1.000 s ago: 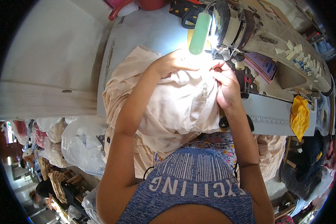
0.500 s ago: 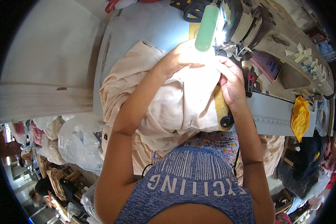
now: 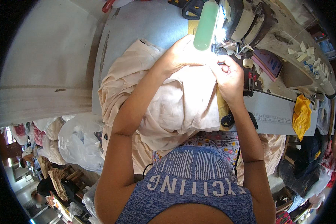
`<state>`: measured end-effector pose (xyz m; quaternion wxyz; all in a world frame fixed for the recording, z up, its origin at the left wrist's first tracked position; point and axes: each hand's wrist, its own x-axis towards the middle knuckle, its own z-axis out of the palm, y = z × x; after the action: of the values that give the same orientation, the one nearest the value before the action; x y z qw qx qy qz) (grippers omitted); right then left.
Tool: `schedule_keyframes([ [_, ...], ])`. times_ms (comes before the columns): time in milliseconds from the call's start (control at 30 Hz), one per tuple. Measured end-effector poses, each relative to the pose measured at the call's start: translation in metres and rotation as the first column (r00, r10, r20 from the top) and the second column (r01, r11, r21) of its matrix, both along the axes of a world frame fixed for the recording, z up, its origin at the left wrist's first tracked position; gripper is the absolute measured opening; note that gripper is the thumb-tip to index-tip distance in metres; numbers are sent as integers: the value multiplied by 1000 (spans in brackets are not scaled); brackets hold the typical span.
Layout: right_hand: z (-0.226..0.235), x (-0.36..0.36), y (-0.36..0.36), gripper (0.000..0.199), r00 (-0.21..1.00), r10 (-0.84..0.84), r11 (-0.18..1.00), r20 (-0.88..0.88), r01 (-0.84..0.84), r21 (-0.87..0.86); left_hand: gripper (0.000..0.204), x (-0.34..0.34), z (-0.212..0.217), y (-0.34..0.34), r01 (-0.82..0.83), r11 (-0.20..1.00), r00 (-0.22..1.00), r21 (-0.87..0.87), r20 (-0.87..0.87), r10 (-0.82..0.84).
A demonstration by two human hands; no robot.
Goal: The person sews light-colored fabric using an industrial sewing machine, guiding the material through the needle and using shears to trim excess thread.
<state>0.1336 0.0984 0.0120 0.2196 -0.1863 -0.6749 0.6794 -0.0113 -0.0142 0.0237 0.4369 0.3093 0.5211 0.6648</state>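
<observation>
Smooth tabletop (image 3: 149, 28); crumpled cream cloth (image 3: 166, 100), right hand (image 3: 231, 76) pinching it; left hand (image 3: 179, 56), grip unclear.

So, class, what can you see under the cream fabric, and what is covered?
The cream fabric lies partly on a pale tabletop, visible past its far edge; a yellow strip shows along its right side. Anything beneath its folds is covered, so unseen.

Under the green lamp (image 3: 206, 28), the left hand (image 3: 180, 56) rests on cream fabric (image 3: 164, 100) bunched over the worktop (image 3: 140, 28); the right hand (image 3: 230, 77) pinches the fabric, its grip partly lost in glare; a sewing machine (image 3: 280, 47) stands rightward, a yellow cloth (image 3: 301, 116) overhanging the worktop's near edge
</observation>
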Motion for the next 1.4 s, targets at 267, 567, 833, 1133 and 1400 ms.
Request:
schedule_keyframes([
  [267,-2,-4,0,4,984,-115,991,-139,104,-88,48,-1,-2,-1,28,1000,999,13,38,-28],
  [567,-12,-6,0,8,951,-210,968,-229,169,-185,45,-6,-12,-1,-1,1000,998,-23,65,3],
  [833,-9,4,13,7,998,61,981,11,-58,-187,46,2,-24,2,-98,992,995,77,-7,99],
  [1133,-3,-9,33,16,956,-202,957,212,147,250,47,7,-19,1,-144,989,960,-36,-249,131],
  [1400,-13,6,37,12,975,-100,821,198,-31,569,63,-1,-10,0,325,915,851,-241,-348,-393],
])
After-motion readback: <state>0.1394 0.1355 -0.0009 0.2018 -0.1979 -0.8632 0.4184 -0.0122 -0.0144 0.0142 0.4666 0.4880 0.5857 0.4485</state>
